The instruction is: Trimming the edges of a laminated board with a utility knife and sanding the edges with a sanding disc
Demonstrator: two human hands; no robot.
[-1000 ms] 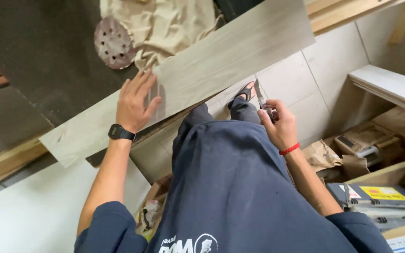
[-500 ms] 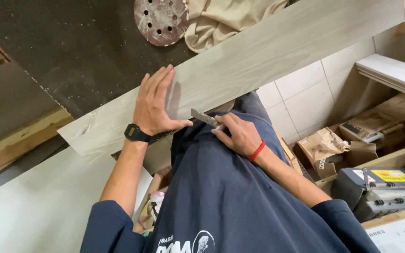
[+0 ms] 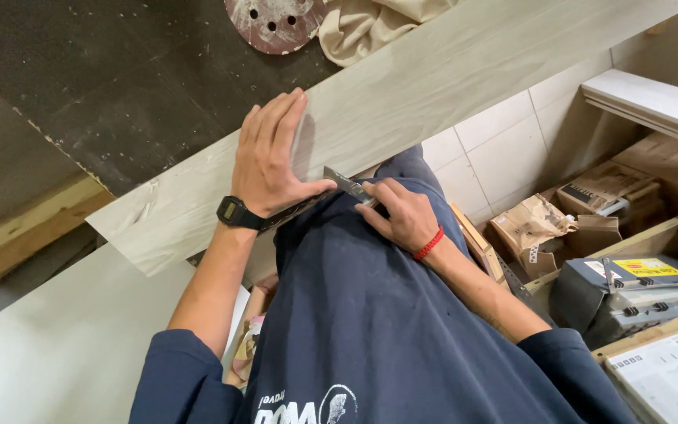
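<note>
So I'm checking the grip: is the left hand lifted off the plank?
No, the left hand lies flat on the plank, fingers spread, while the right hand holds a metal tool at its edge.

The sanding disc [image 3: 275,22] at the top of the frame is cut off by the edge. The blade [image 3: 344,185] at centre runs under the left hand [image 3: 276,157], its far end hidden.

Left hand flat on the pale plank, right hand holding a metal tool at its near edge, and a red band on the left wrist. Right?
Not quite. In the head view the left hand on the plank wears a black watch; the red band is on the right hand, which holds the tool.
</note>
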